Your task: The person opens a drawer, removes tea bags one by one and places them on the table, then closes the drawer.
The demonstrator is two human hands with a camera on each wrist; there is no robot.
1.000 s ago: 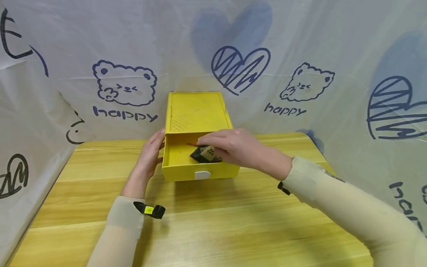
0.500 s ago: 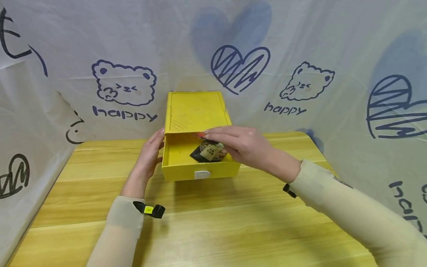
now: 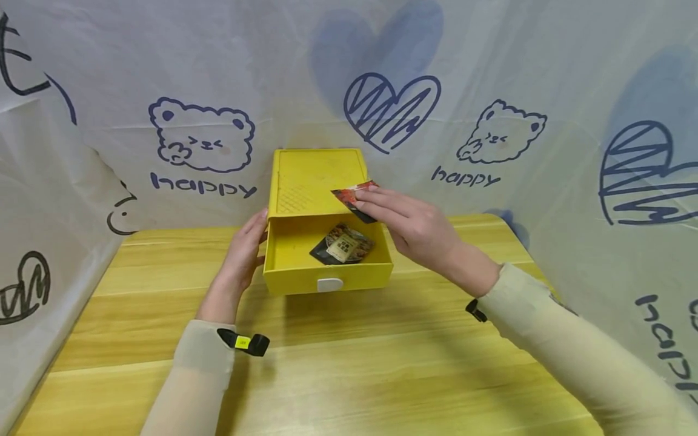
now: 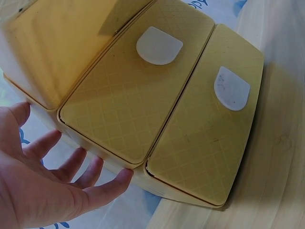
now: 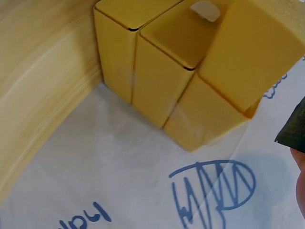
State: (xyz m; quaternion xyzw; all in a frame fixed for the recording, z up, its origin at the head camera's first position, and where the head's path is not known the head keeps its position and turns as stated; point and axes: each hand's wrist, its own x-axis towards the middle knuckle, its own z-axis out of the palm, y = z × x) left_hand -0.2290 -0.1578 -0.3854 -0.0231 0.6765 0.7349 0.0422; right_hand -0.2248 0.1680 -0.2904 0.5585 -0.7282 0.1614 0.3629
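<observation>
A yellow drawer cabinet (image 3: 322,181) stands at the back of the table, its top drawer (image 3: 294,278) pulled out. My left hand (image 3: 242,257) rests against the cabinet's left side; in the left wrist view its spread fingertips touch the side wall. My right hand (image 3: 417,227) pinches a red and black packet (image 3: 354,197) above the drawer's right rear part. Only a dark corner of that packet (image 5: 293,129) shows in the right wrist view. Inside the drawer lies a second packet (image 3: 345,244), dark with a beige label.
Two lower drawers, a middle one (image 4: 138,90) and a bottom one (image 4: 205,124), are closed and have white pulls. A wooden table (image 3: 349,363) carries the cabinet. White cloth (image 3: 305,66) with blue drawings hangs close behind it.
My right hand has lifted the red and black packet up out of the drawer, uncovering more of the packet lying inside. My left hand stays at the cabinet's side.
</observation>
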